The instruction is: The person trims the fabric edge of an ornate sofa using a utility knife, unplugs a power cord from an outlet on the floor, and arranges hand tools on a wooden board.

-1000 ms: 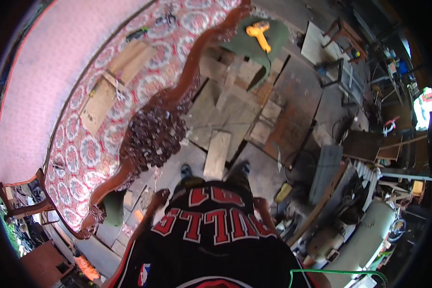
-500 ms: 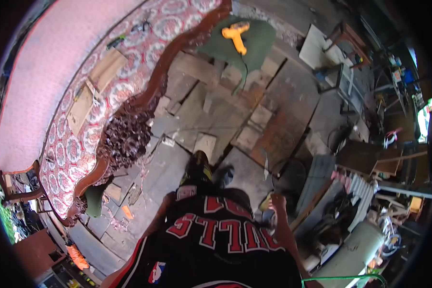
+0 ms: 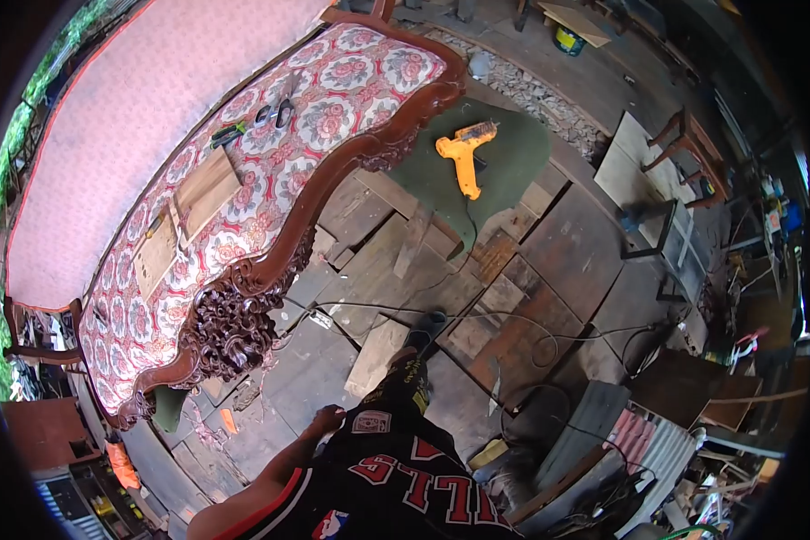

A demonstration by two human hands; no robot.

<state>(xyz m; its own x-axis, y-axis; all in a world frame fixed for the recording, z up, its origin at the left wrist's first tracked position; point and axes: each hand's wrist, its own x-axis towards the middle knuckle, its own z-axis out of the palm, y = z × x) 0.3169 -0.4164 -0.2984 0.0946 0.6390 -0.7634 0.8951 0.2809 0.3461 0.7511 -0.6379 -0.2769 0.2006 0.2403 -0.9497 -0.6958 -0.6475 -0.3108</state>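
Plank floor (image 3: 288, 382): one sofa (image 3: 283, 193), one yellow tool (image 3: 464, 162); hands: left (image 3: 328, 418), opening and hold unclear; right unseen.

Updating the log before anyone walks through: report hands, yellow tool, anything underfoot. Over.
Left hand low, grip unclear; right hand out of view. Yellow tool lying on green cloth. Cable across floor.

head view faces forward and down

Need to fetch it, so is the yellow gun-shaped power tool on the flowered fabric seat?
No, the tool lies on a dark green sheet on the brown floor, beside the seat.
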